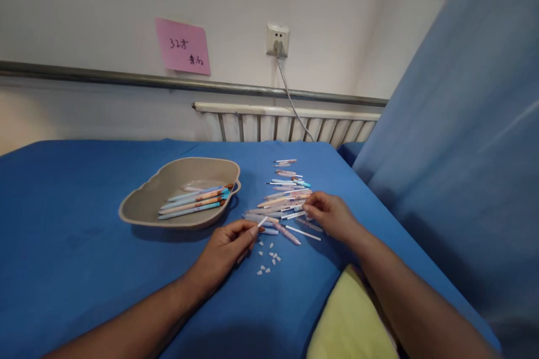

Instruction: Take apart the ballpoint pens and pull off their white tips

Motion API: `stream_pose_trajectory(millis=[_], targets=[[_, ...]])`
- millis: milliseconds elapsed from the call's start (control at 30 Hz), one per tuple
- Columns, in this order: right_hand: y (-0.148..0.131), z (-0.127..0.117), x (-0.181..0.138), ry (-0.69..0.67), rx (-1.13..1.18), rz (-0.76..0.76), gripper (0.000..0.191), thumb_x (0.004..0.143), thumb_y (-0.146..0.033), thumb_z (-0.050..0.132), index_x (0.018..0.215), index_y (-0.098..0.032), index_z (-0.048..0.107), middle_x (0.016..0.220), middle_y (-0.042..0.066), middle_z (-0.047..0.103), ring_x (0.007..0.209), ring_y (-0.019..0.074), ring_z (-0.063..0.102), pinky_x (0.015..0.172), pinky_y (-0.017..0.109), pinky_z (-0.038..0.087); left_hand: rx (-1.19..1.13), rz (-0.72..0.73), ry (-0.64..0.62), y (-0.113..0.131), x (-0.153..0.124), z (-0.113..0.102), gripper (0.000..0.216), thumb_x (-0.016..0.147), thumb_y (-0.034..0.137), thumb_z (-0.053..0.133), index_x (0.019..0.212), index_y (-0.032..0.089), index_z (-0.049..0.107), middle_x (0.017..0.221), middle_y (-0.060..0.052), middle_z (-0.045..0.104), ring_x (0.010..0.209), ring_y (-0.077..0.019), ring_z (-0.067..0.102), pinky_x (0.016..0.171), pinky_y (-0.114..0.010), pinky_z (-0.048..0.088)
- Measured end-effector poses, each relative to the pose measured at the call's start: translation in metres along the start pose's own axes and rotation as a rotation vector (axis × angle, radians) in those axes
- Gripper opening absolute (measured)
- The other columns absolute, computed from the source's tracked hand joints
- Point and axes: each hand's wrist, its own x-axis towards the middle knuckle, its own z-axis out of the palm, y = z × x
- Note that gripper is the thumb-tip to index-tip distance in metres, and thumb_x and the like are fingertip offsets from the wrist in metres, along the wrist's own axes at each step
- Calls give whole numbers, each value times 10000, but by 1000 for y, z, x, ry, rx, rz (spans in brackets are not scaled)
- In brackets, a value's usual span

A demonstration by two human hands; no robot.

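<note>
Pinching a slim white stick [263, 222] — left grip [231, 243] narrow, right grip [330, 215] — hold unclear, pale slender pens [287, 234] nearby.

Dim, soft light, shadow under the basin [197, 169], wide-angle stretch toward the edges, curtain [458, 146] softly blurred

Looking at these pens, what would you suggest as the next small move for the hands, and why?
I would probably bring the right hand from the loose pens toward the white stick, because the left hand pinches that stick while the right hand is at the pens' right side.
</note>
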Motion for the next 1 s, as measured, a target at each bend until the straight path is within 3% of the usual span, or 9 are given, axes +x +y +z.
stream_pose_trajectory(millis=[100, 200, 267, 433, 600, 800, 900, 1000], targets=[[12, -23, 3, -66, -71, 31, 146, 810, -268, 519, 718, -167, 572, 557, -36, 553, 509, 102, 499, 495, 201, 377, 6, 3, -3, 0, 1, 0, 298, 826, 425, 571, 880, 136, 621, 555, 59, 442, 437, -53, 332, 396, -169, 225], [12, -33, -1, -165, -170, 28, 60, 734, -202, 594, 682, -172, 598, 548, -41, 559, 509, 98, 491, 487, 193, 337, 21, 13, -3, -1, 2, -1, 297, 829, 424, 570, 875, 136, 626, 563, 55, 446, 445, -54, 335, 403, -172, 232], [5, -33, -4, -209, -236, 15, 3, 706, -183, 620, 705, -181, 618, 594, -31, 595, 542, 105, 510, 510, 198, 331, 33, 12, -13, -2, 2, -1, 296, 836, 424, 562, 876, 138, 629, 574, 51, 455, 448, -55, 340, 406, -175, 231], [-16, -21, -10, -235, -360, -22, 108, 711, -176, 615, 815, -190, 639, 768, 32, 664, 698, 158, 569, 603, 233, 343, 56, 7, -17, -3, 3, -2, 294, 837, 422, 556, 899, 145, 631, 576, 51, 464, 442, -57, 348, 412, -181, 237], [-18, -9, -10, -223, -389, -40, 119, 716, -136, 591, 821, -174, 633, 819, 67, 660, 769, 188, 571, 653, 263, 348, 84, 0, -13, 0, 1, 1, 319, 809, 437, 577, 911, 141, 636, 542, 62, 449, 434, -61, 340, 412, -184, 239], [-18, 2, -3, -214, 414, 55, 240, 763, -345, 622, 916, -161, 596, 790, 29, 630, 649, 128, 544, 588, 234, 403, 94, -12, -16, 1, 0, 1, 342, 791, 456, 578, 904, 139, 640, 540, 61, 460, 431, -66, 352, 413, -185, 247], [-25, 2, -4, -225, 664, 85, 320, 702, -408, 701, 888, -159, 622, 781, 16, 629, 629, 107, 531, 581, 222, 415, 97, -10, -20, 2, 0, 2, 345, 786, 458, 578, 894, 136, 641, 545, 57, 467, 436, -67, 354, 413, -186, 245], [-32, 2, -7, -232, 764, 104, 328, 673, -393, 737, 877, -158, 634, 778, 10, 633, 615, 94, 532, 579, 216, 424, 104, -9, -18, 3, 0, 3, 344, 779, 456, 583, 877, 131, 641, 534, 61, 459, 431, -68, 345, 413, -187, 248]])
